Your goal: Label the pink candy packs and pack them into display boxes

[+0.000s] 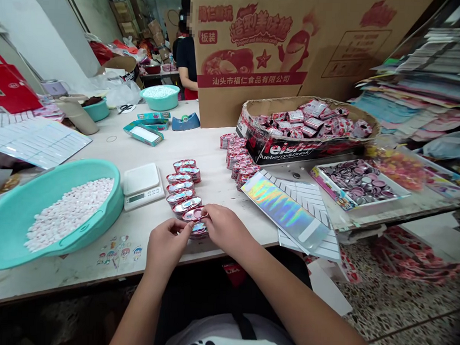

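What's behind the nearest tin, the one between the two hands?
Behind that tin, more red-patterned tins stand in a line across the table. The right hand covers part of the next one; the tins' far sides and the table beneath them cannot be seen.

From afar I see what looks like a packing workshop: rows of small tins (180, 186), a scale (143, 185), a basin (5, 230) of white pellets (72, 212), a printed carton (251, 110), another worker (187, 58)

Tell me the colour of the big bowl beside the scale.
The big bowl is turquoise; it shows best in the head view, the only one here.
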`<state>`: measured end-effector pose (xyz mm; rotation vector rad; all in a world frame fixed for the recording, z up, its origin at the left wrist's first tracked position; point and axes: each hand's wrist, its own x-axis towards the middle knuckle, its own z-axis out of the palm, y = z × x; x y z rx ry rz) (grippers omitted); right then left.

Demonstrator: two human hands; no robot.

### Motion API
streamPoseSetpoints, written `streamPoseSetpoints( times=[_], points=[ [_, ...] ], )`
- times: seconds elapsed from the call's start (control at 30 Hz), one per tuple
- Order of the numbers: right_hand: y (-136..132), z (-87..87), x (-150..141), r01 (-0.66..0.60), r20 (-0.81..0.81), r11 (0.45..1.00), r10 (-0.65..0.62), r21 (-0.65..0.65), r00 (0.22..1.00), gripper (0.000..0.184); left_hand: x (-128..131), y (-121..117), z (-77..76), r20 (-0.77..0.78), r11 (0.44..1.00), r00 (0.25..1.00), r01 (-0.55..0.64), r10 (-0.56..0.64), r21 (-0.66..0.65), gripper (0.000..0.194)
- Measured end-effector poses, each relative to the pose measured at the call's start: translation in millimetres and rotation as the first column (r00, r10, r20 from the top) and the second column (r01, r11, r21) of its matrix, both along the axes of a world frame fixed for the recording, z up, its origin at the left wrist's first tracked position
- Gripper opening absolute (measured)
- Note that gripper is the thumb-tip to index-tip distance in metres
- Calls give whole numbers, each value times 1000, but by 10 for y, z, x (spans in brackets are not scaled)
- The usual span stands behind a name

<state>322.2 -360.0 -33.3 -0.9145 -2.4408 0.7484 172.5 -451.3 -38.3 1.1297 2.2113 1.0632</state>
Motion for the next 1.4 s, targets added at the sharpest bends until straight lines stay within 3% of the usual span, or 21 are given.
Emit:
streamPoseSetpoints(
  times=[0.23, 0.37, 0.57, 0.87, 1.4],
  points=[
    [34, -10, -4, 9, -41, 998, -12, -65, 999, 15, -29, 70, 23, 23, 999, 999, 28, -27, -41, 31],
    [73, 6, 27, -33, -163, 995, 16, -99, 986, 25, -35, 48, 29, 58, 998, 997, 46, -44, -30, 31],
    [121, 155, 83, -110, -334, 979, 48, -170, 941, 16, -17, -23, 144, 31, 998, 999, 38, -39, 40, 33],
    [182, 47, 26, 39, -275, 954, -125, -297, 953, 20, 17, 27, 80, -10, 997, 998, 69, -69, 32, 29],
    [132, 55, 5, 93, -72, 980, -107, -173, 992, 14, -17, 97, 4, -7, 993, 995, 102, -103, -55, 24]
  ],
)
